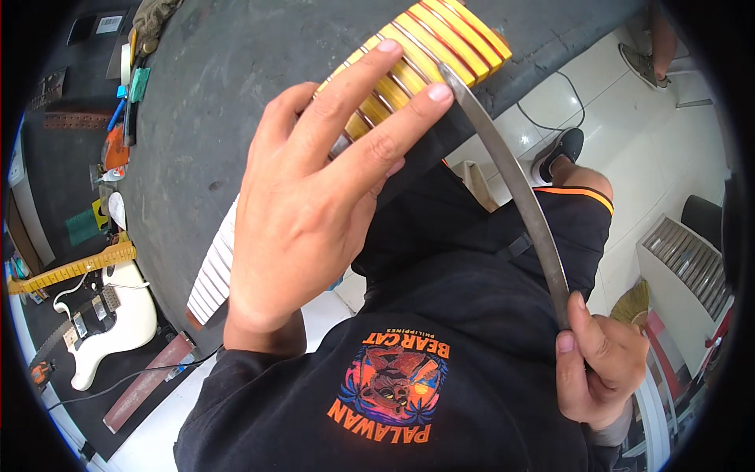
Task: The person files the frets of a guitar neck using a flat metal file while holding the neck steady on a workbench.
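A guitar neck (470, 49) with yellow strips between its metal frets runs diagonally along the workbench edge. Its lower end (214, 271) looks white, and the middle is hidden under my left hand (314, 189). That hand grips the neck from above, index and middle fingers stretched over the frets, thumb tip at the near side. A long, slightly curved, dark metal file (515, 185) has its narrow tip on the frets, right by my left index fingertip. My right hand (602, 362) pinches the file's other end between thumb and fingers, low at the right.
The dark workbench (189, 102) carries a cream electric guitar body (122, 318), a separate maple neck (75, 267), a reddish sanding bar (145, 381) and assorted hand tools. Right of my legs stands a louvred white unit (684, 263). A black cable (582, 110) lies on the tiled floor.
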`<move>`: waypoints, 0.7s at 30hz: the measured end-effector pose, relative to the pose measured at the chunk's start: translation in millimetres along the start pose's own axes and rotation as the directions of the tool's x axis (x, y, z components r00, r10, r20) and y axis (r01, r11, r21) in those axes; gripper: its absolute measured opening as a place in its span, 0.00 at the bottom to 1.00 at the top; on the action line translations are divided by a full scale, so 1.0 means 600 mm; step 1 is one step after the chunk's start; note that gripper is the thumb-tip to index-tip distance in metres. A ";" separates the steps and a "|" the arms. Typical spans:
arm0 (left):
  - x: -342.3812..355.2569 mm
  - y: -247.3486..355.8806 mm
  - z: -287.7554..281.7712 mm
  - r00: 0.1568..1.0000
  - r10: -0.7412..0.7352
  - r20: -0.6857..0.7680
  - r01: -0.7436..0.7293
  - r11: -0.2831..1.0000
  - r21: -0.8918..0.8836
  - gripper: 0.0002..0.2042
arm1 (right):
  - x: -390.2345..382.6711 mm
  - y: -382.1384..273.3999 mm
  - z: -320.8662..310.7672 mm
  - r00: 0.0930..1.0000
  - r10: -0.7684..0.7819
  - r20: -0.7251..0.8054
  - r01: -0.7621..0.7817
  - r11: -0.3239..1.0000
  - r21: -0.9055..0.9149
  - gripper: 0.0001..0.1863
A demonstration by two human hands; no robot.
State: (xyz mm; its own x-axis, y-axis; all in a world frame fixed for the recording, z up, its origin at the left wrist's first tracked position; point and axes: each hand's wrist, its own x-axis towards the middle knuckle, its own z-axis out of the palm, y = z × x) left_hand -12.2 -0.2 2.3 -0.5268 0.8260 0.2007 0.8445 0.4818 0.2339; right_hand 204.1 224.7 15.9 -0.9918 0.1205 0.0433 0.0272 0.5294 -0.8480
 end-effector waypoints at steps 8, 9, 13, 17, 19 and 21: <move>0.003 -0.001 -0.002 1.000 -0.015 -0.007 0.015 0.999 -0.039 0.29 | 0.141 -0.033 0.021 0.999 -0.014 0.033 0.019 0.992 -0.128 0.24; 0.003 -0.001 -0.002 1.000 -0.016 -0.009 0.016 0.999 -0.043 0.29 | 0.157 -0.031 0.032 1.000 -0.018 0.009 0.019 0.995 -0.095 0.24; 0.002 -0.003 -0.001 1.000 -0.022 -0.016 0.021 0.998 -0.060 0.29 | 0.177 -0.024 0.045 0.999 0.032 0.013 -0.032 0.999 -0.034 0.23; 0.000 -0.006 -0.001 1.000 -0.009 -0.024 0.007 0.999 -0.054 0.30 | 0.123 -0.015 0.022 0.998 -0.062 0.031 0.065 0.992 -0.112 0.26; -0.003 -0.005 -0.001 1.000 -0.015 -0.019 0.014 0.999 -0.044 0.30 | 0.080 -0.015 0.002 0.997 -0.004 0.076 0.012 0.994 -0.112 0.27; -0.004 -0.005 -0.002 1.000 -0.015 -0.006 0.014 1.000 -0.027 0.31 | 0.042 -0.011 -0.003 0.997 -0.008 0.072 0.014 0.997 -0.078 0.28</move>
State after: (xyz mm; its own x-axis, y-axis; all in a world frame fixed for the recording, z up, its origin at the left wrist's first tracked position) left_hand -13.8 -3.7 2.0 -0.5395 0.8172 0.2028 0.8340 0.4856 0.2620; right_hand 179.4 225.6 23.3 -0.9984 0.0556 0.0125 0.0231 0.5946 -0.8037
